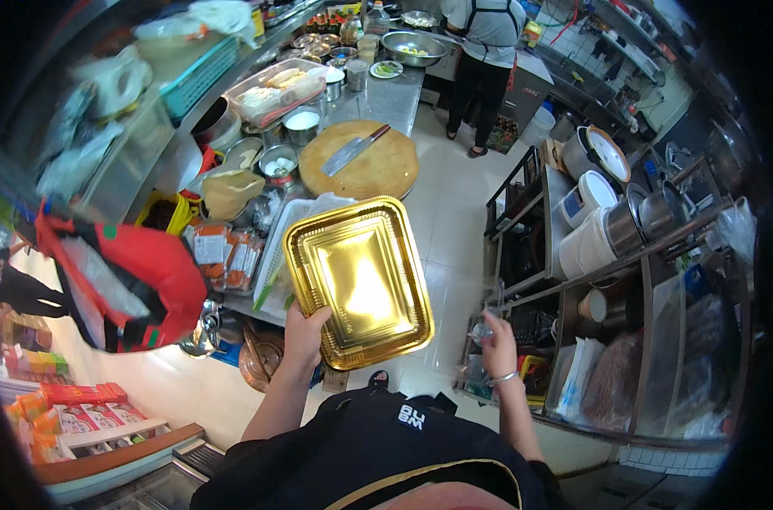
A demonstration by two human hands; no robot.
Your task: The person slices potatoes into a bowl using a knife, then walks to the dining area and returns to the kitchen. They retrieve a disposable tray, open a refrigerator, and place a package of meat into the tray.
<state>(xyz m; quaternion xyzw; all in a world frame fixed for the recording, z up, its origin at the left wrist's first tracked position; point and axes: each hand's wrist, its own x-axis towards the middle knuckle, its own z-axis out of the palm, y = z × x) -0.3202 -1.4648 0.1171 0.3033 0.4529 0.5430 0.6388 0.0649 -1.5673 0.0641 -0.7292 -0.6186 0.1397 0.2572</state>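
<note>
My left hand (305, 338) grips the lower left rim of a rectangular, gold-coloured plastic tray (361, 287), its hollow side facing me. To the right, my right hand (500, 347), with a bangle at the wrist, holds what looks like a clear plastic lid (479, 331), blurred and seen nearly edge-on. Beyond the tray, a cleaver (348, 156) lies on a round wooden chopping board (386, 159). A white plastic basket (278, 255) with green stalks is partly hidden behind the tray.
The steel counter (402, 95) carries bowls, tubs and a food container (278, 89). Packaged food (224, 255) and a red bag (163, 287) are at left. A metal rack (555, 210) with pots and buckets stands at right. Another person (485, 64) stands at the far end.
</note>
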